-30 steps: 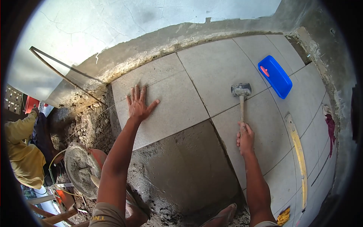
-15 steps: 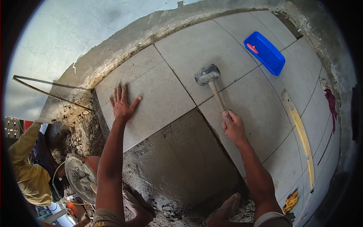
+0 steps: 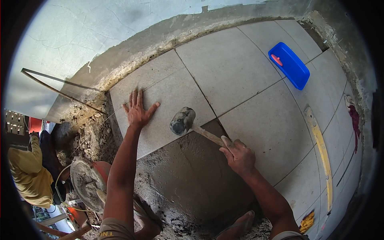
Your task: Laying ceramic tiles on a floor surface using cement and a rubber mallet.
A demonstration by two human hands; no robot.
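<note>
My left hand [image 3: 139, 111] lies flat with fingers spread on a large grey floor tile [image 3: 172, 94] by the wall. In my right hand [image 3: 239, 155] is the wooden handle of a rubber mallet [image 3: 183, 121]. Its dark, mortar-smeared head is over the near right part of that same tile; whether it touches the surface I cannot tell. Wet grey mortar [image 3: 184, 172] fills the untiled patch between my arms, up to the tile's near edge. My feet are at the lower edge of this patch.
A blue tray [image 3: 294, 70] holding a pink piece rests on tiles at the far right. Nearer lies a long yellow bar [image 3: 321, 150]. At left are a bent rod [image 3: 64, 94], broken rubble, a mortar-crusted basin [image 3: 86, 184] and a person in a yellow top [image 3: 30, 176].
The mallet has swung left and nearer, from the neighbouring tile to over the tile under my left hand. My left hand stays on its tile. The whole view has shifted slightly.
</note>
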